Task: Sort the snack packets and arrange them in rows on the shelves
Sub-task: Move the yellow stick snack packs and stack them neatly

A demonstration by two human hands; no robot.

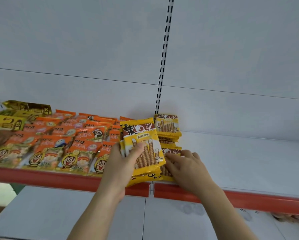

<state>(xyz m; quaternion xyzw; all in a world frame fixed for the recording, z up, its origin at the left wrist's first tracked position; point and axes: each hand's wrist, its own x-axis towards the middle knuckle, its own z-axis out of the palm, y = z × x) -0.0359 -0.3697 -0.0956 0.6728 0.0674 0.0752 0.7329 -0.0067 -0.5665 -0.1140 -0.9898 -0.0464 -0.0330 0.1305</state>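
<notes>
My left hand (122, 163) grips a small stack of yellow wafer-roll packets (145, 144), thumb across the top packet's front, tilted up just above the shelf's front edge. Beside it, my right hand (185, 168) rests with spread fingers on a flat yellow wafer-roll packet (171, 150) near the front of the shelf (240, 161). Behind that one, another pile of the same yellow packets (167, 126) lies against the back wall. Rows of orange packets (58, 144) with cartoon faces fill the shelf to the left.
Gold-yellow packets (24, 110) lie at the far left back. The shelf has a red front strip (249, 200). A slotted upright (164, 56) runs up the white back wall. A lower white shelf (58, 213) lies below, with brownish packets (290, 218) at its right.
</notes>
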